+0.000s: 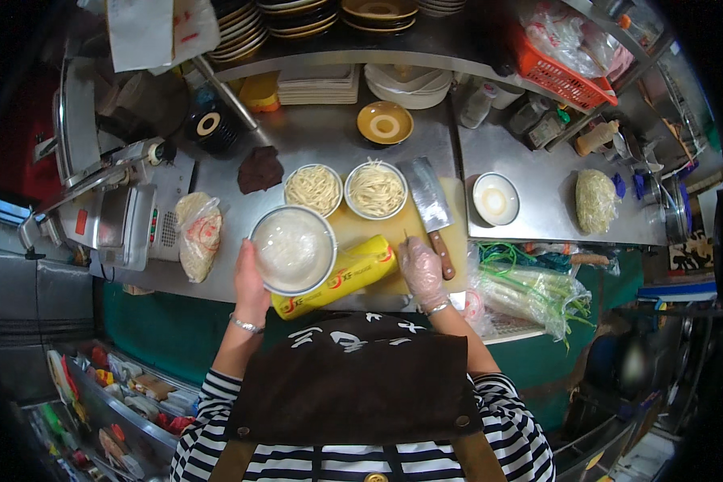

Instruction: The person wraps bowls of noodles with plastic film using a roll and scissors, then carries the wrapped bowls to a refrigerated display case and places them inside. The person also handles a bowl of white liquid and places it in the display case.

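Note:
My left hand [253,280] grips the side of a round bowl [294,249] with a shiny, translucent surface that looks like plastic film. Under and beside that bowl lies a yellow roll package [361,265], slanting across the cutting board [458,241]. My right hand [422,271], in a clear plastic glove, is beside the package's right end, its fingers curled; a small thin thing shows at the fingertips. Two bowls of noodles, one on the left [313,190] and one on the right [376,190], stand behind. To the right lies a cleaver [431,196], its wooden handle close to my right hand.
A bagged noodle bundle [197,238] and a dark cloth [260,170] lie left. A brown-yellow dish [385,123] stands at the back, a white bowl [496,199] to the right. Bagged green onions [530,295] sit below the counter edge. Stacked plates [301,18] fill the shelf above.

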### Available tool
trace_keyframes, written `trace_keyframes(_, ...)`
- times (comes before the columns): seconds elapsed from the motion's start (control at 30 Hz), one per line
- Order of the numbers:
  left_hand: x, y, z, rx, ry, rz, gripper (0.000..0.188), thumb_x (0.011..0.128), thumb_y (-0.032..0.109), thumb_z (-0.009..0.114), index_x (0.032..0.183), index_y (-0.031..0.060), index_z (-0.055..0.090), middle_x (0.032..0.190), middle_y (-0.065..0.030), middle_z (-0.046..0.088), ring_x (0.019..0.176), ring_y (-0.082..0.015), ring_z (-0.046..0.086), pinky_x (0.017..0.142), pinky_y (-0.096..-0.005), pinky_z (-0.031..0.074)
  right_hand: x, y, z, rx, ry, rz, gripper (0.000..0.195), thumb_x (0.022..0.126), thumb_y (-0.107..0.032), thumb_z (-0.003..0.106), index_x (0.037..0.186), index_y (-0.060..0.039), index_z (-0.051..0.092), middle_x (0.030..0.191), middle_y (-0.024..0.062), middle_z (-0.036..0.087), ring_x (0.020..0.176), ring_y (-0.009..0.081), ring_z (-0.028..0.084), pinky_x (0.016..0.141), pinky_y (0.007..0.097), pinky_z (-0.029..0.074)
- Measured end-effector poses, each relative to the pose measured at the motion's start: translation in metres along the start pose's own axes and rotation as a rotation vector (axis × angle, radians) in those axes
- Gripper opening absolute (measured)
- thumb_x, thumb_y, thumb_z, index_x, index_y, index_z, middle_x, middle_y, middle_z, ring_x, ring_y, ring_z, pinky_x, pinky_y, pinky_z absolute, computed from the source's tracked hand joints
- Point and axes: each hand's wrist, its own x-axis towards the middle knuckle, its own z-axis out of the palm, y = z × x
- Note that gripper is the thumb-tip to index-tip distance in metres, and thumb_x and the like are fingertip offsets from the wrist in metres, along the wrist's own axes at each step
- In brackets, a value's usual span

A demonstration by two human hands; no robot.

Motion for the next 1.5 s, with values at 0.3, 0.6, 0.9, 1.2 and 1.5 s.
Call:
trace_keyframes(0.3,0.026,0.01,-0.015,-0.002,-0.153,-0.075,0.046,0.101,0.037,0.036,0.124,-0.0013,0.049,0.122,-0.0124,0.056,0.111,-0.0196,0.055,0.095,-0.0331,0.045,-0.078,-0.01,0.015,-0.093,0.222,0.047,0.042,0.076,-0.01,0.07,0.113,-0.0026,0.052,0.108,0.02,0.055,0.1,0.0388,0.053,0.086,0.0465,0.044)
trace_keyframes(0.6,0.032,0.016,-0.01,0.0,-0.193,-0.089,0.046,0.101,0.037,0.036,0.124,-0.001,0.049,0.121,-0.012,0.056,0.11,-0.0193,0.056,0.094,-0.0327,0.045,-0.09,-0.015,0.022,-0.265,-0.022,0.229,0.04,0.078,-0.02,0.067,0.109,-0.0011,0.05,0.102,0.0221,0.055,0.099,0.0381,0.052,0.084,0.0457,0.043)
trace_keyframes(0.9,0.033,0.014,-0.005,0.108,-0.206,0.006,0.045,0.101,0.037,0.036,0.122,-0.0004,0.051,0.12,-0.0121,0.057,0.109,-0.0185,0.057,0.094,-0.0329,0.045,-0.089,-0.002,0.023,-0.277,-0.224,0.469,0.031,0.078,-0.023,0.066,0.096,-0.0012,0.053,0.083,0.023,0.062,0.079,0.0392,0.063,0.07,0.0491,0.05)
trace_keyframes(1.2,0.039,0.017,-0.008,0.048,-0.27,0.04,0.039,0.102,0.03,0.037,0.123,0.0002,0.051,0.12,-0.0088,0.057,0.11,-0.0152,0.053,0.096,-0.0295,0.041,-0.073,0.004,-0.081,0.035,-0.872,0.583,0.049,0.07,-0.044,0.072,0.087,0.0011,0.06,0.081,0.02,0.063,0.083,0.0337,0.062,0.079,0.0427,0.048)
trace_keyframes(1.5,0.037,0.02,0.005,0.087,-0.302,0.091,0.041,0.102,0.03,0.036,0.125,-0.0009,0.05,0.12,-0.0094,0.057,0.11,-0.016,0.054,0.096,-0.03,0.042,0.001,-0.014,-0.14,-0.454,-0.39,-0.458,0.076,0.057,-0.06,0.075,0.104,-0.005,0.054,0.084,0.0097,0.059,0.079,0.0272,0.057,0.076,0.037,0.041)
